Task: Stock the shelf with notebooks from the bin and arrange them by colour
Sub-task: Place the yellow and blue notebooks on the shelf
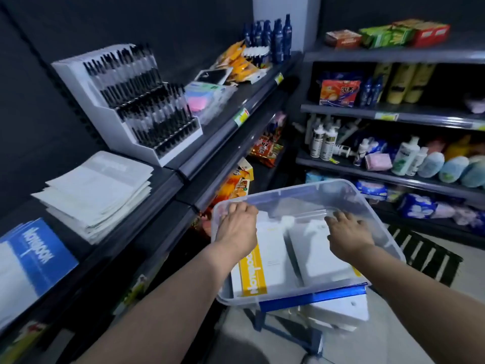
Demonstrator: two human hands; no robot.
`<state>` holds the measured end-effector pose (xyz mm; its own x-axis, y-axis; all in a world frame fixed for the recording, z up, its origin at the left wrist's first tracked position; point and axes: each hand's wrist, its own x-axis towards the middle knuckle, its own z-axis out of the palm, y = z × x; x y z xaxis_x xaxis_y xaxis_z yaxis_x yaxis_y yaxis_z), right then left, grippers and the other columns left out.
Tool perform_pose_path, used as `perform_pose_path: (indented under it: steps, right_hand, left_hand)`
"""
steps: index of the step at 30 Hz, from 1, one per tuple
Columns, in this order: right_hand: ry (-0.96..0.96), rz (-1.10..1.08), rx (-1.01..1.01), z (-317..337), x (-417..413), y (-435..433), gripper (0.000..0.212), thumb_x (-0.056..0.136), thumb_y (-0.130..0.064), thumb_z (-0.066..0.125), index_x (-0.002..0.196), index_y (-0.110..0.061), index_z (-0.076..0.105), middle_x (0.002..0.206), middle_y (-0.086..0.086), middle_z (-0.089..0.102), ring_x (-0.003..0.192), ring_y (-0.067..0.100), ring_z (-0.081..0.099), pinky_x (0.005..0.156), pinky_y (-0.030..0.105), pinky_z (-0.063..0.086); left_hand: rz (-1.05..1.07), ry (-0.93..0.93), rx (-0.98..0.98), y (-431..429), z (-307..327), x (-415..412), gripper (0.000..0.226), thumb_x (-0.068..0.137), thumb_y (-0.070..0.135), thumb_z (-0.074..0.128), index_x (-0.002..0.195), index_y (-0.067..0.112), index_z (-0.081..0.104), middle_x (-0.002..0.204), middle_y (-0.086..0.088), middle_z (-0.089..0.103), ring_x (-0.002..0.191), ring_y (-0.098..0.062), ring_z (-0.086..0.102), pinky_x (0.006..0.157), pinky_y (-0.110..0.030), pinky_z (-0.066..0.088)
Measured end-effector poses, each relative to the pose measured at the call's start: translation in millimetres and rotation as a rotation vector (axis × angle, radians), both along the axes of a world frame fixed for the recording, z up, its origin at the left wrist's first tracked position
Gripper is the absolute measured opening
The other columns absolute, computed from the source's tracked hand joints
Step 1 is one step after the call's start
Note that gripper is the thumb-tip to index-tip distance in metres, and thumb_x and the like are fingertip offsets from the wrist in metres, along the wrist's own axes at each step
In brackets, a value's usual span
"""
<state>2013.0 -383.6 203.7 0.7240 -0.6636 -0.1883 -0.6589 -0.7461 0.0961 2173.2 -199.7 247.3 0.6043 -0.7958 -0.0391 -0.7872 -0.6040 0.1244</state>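
Head view: both hands are seen inside the clear bin (372,203), where notebooks are laid flat. The left hand (237,223) is placed over the far end of a yellow-banded notebook (256,274); its grip is hidden and cannot be told. The right hand (346,229) is spread wide on a white notebook (322,256). A pale stack (99,190) and a blue notebook (39,248) are set on the shelf (168,177) at left.

the clear bin (381,219) with a blue handle (312,296) is holding white notebooks (322,256), one wearing a yellow band (253,274); a blue-and-white notebook (39,248) is lying on the dark shelf (157,203) beside a whitish stack (97,190).
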Motion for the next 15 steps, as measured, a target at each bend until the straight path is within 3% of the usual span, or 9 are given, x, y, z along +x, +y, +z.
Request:
perform_pose_path:
  steps: [7, 12, 15]
  right_hand:
    - [0.133, 0.008, 0.217, -56, -11, -56, 0.051, 0.092, -0.025, 0.046, 0.140, -0.017, 0.032, 0.141, 0.008, 0.035, 0.132, 0.028, 0.034, 0.102, 0.042, 0.036]
    - [0.202, -0.086, 0.452, -86, -14, -63, 0.063, 0.091, -0.033, 0.053, 0.142, -0.011, 0.025, 0.137, 0.014, 0.038, 0.126, 0.034, 0.041, 0.103, 0.041, 0.038]
    - [0.184, -0.168, 0.463, -93, -7, -59, 0.070, 0.087, -0.033, 0.058, 0.143, -0.012, 0.020, 0.137, 0.017, 0.036, 0.126, 0.034, 0.038, 0.104, 0.039, 0.037]
  left_hand:
    - [0.066, 0.162, 0.161, -58, -52, -16, 0.043, 0.092, 0.013, 0.054, 0.134, 0.013, 0.044, 0.136, -0.006, 0.045, 0.129, -0.026, 0.038, 0.099, -0.038, 0.040]
    - [0.083, 0.236, 0.205, -74, -70, -22, 0.043, 0.095, 0.015, 0.052, 0.136, 0.013, 0.043, 0.137, -0.006, 0.043, 0.130, -0.026, 0.035, 0.103, -0.039, 0.041]
    - [0.089, 0.247, 0.216, -78, -74, -19, 0.043, 0.095, 0.017, 0.053, 0.137, 0.014, 0.043, 0.137, -0.005, 0.044, 0.131, -0.025, 0.035, 0.105, -0.038, 0.039]
